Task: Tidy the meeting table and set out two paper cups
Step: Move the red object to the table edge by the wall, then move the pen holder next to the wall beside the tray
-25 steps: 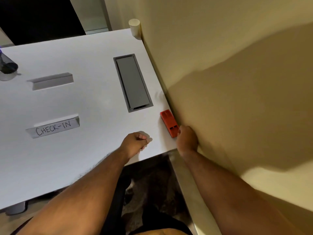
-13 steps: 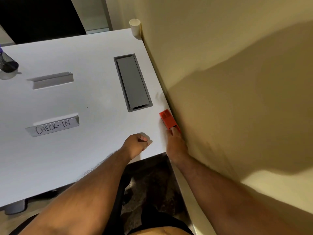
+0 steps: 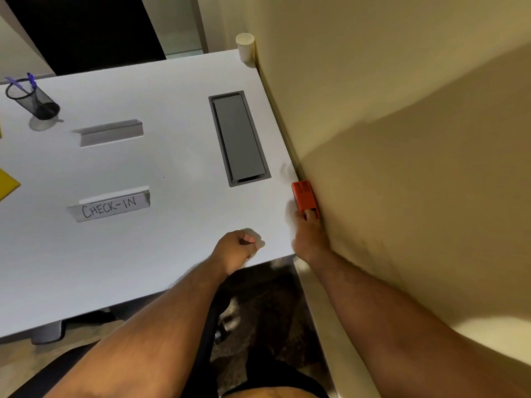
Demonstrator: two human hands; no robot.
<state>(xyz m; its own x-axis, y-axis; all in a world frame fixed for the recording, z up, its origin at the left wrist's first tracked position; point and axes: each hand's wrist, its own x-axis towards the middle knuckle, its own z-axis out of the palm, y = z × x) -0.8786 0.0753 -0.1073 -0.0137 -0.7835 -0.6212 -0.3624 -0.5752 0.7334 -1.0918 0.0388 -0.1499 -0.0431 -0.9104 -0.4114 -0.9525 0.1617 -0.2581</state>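
A single white paper cup (image 3: 245,49) stands upright at the table's far right corner, against the wall. A small red box (image 3: 304,195) lies flat at the right edge of the white table (image 3: 161,168), touching the wall. My right hand (image 3: 309,234) is at the box's near end, thumb on its left side and a fingertip on top. Left of it, my left hand (image 3: 235,249) rests as a closed fist on the table near the front edge, with nothing visible in it.
A grey cable hatch (image 3: 239,137) is set into the table. Two folded tent cards stand at centre left, one blank (image 3: 110,133) and one reading CHECK-IN (image 3: 110,207). A black mesh pen holder (image 3: 33,100) sits far left, and a yellow sheet (image 3: 7,183) lies at the left edge.
My right hand moved from beside the wall onto the near end of the red box. The left fist stayed put. The view now takes in more of the table's left side.
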